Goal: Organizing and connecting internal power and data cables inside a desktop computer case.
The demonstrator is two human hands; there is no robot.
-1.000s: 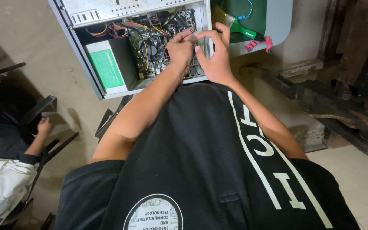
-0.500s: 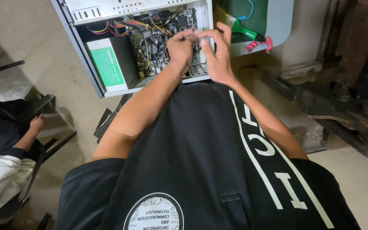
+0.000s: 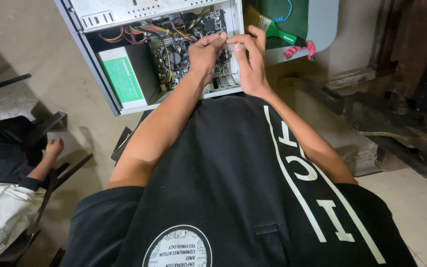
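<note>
Grey steel frames the opened computer case [image 3: 106,89], seen from the head camera, where a person in a black shirt works with both hands close together over the circuit board [image 3: 208,29]. The left hand [image 3: 204,52] and the right hand [image 3: 250,62] meet at the board's right edge, fingertips pinched toward one another around a small part between them; what exactly they grip is too small to tell. Just left of the left hand sits the round cooling fan [image 3: 175,58], with a bundle of yellow, red and black wires [image 3: 134,30] beyond it and a green-labelled power supply [image 3: 123,79] farther left still. Right of the right hand, outside the case, a green-handled brush [image 3: 273,27] lies on a green mat [image 3: 297,12]. Far to the left of both hands, another person's hand [image 3: 54,147] rests near dark chair parts [image 3: 45,127].
</note>
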